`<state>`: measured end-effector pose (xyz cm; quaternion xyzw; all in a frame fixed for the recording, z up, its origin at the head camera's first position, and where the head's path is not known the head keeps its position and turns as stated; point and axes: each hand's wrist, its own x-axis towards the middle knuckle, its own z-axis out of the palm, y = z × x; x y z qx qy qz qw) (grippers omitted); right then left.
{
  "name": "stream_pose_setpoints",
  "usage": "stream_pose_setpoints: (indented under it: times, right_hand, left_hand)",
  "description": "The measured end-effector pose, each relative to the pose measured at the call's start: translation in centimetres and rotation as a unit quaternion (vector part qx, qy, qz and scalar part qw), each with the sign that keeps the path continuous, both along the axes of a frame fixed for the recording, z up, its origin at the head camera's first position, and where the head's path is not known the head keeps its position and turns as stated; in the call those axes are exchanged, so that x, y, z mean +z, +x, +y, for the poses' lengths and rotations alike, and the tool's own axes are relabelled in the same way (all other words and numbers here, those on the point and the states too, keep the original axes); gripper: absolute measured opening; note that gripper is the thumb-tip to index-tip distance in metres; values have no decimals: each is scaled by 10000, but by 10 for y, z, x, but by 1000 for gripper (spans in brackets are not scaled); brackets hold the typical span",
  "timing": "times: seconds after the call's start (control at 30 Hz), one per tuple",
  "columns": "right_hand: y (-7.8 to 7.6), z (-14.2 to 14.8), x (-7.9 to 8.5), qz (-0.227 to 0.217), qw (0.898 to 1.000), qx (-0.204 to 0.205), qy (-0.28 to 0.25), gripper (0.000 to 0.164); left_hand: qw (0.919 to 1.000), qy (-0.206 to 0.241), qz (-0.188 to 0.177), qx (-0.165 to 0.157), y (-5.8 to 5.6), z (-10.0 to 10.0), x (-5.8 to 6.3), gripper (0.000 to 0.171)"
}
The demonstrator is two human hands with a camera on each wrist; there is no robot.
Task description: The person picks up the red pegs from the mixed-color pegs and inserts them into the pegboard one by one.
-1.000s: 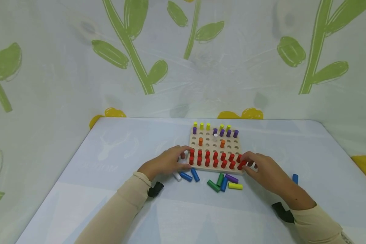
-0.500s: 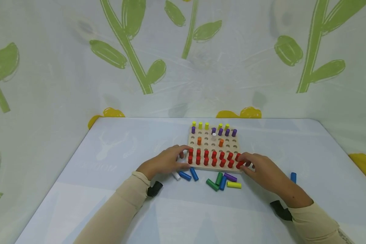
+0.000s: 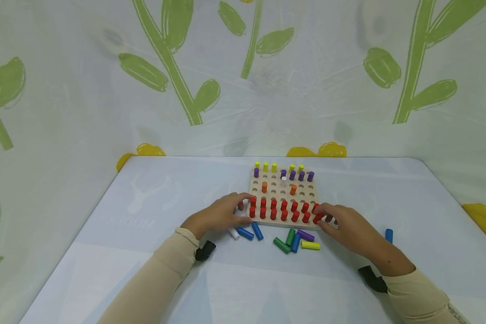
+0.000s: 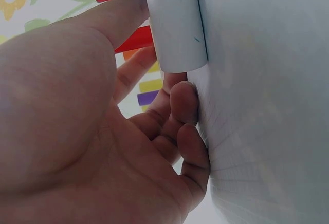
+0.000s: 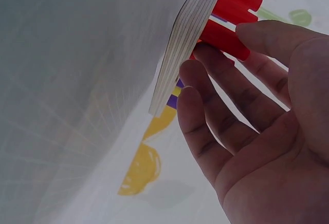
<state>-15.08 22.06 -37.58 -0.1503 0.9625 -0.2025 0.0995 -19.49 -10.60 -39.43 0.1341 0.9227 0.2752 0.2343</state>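
Note:
A wooden pegboard carries two front rows of red pegs, with orange, white, purple and yellow pegs farther back. My right hand pinches the red peg at the front right corner between thumb and fingers; the peg stands in the board. At the board's front left corner, my left hand rests with thumb and index finger spread against the edge, beside the end red pegs. Its other fingers bend loosely near the tabletop. A loose white peg lies by the left thumb, partly hidden in the head view.
Two blue pegs lie before the board's left side. Loose green, blue, purple and yellow pegs cluster before its middle. Another blue peg lies beyond my right wrist. A leaf-patterned wall backs the pale table.
The view shifts slightly. Both hands keep nearly the same places, and the right hand's red peg stays at the front right corner.

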Motion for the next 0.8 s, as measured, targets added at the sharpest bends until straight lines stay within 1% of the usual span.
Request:
stream_pose_setpoints:
  times: [0.23, 0.5, 0.63, 0.8]
  right_hand:
    - [-1, 0, -1, 56, 10000, 50, 15, 27]
    - [1, 1, 5, 150, 9999, 1, 62, 33]
    - [4, 6, 10, 435, 9991, -13, -1, 32]
    - [7, 13, 15, 848, 9962, -183, -62, 32]
  left_hand:
    - [10000, 12, 6, 36, 1, -1, 0, 73]
    - [10000, 17, 4, 37, 1, -1, -1, 72]
    - [9999, 48, 26, -100, 0, 0, -3, 73]
    - [9989, 322, 49, -337, 2, -6, -1, 71]
